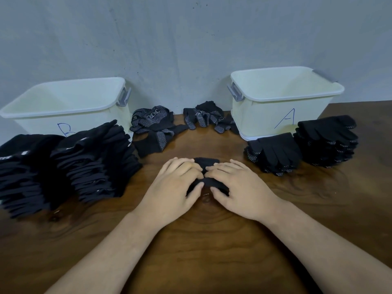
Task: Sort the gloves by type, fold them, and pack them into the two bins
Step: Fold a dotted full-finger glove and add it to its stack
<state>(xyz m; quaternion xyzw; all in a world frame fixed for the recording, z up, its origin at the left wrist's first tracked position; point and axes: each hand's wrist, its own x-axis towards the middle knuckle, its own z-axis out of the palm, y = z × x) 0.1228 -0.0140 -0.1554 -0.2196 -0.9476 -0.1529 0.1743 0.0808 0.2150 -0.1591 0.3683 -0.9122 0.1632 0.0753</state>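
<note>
Two hands, left hand (175, 188) and right hand (237, 187), fingers (184, 166) curled, pinching black glove (207, 162) between them; worktop (201, 242) beneath fingers

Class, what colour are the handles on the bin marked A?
Grey handles on the cream bin A; the head view shows them best.

Grey plaster wall (169, 39) — scuffed; dark wooden table (212, 251) below.

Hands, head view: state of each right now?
Left hand: pinches the black glove on the table, fingers curled over it.
Right hand: pinches the same glove between thumb and fingers.
</note>
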